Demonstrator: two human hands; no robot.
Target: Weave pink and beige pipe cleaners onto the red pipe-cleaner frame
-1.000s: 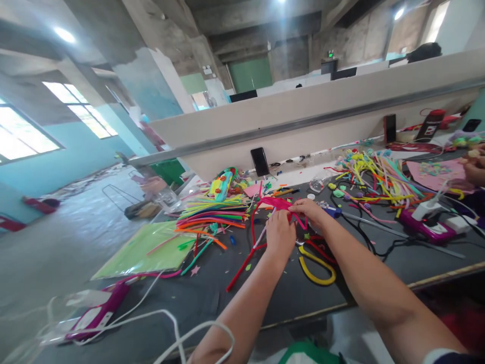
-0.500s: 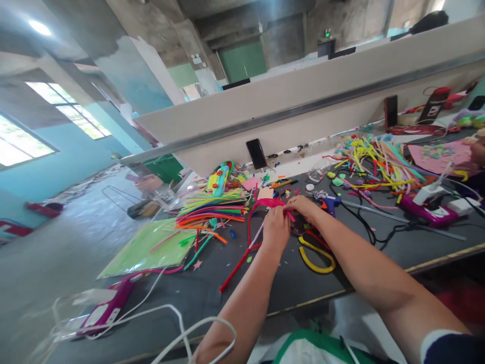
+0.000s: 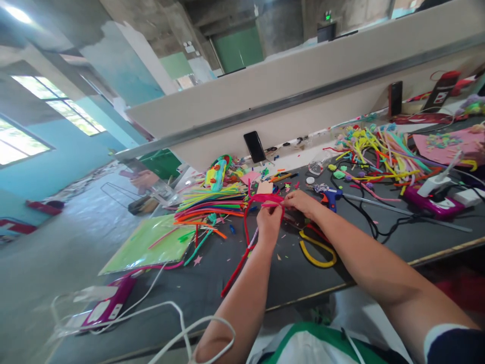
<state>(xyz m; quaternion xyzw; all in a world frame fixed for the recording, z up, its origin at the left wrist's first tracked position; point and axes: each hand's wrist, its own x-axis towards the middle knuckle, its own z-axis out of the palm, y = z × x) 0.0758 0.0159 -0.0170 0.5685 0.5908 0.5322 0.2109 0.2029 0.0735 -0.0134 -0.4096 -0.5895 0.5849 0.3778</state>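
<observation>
Near the middle of the head view, my left hand (image 3: 269, 225) is closed, thumb and fingers pinching bright pink-red pipe cleaners (image 3: 261, 197). Just to its right my right hand (image 3: 302, 203) pinches the end of the same pink-red strands, fingertips close to the left ones. From the held part a thin red strand curves down on the left. A longer fuzzy red stem (image 3: 234, 275) lies beside my left forearm. Below my right hand rests a bent yellow pipe cleaner (image 3: 316, 262). My fingers hide how the strands are joined.
A bundle of coloured pipe cleaners (image 3: 210, 205) lies left, beside a green plastic packet (image 3: 147, 242). Right are a blue glue gun (image 3: 331, 197), black cords, a purple power strip (image 3: 435, 202) and another heap of pipe cleaners (image 3: 382, 151). A phone (image 3: 254, 146) leans on the divider.
My left hand has shifted slightly left and down, and more of the pink-red strands shows as an arch above it. The right hand stays pinched beside it. The camera view has tilted slightly.
</observation>
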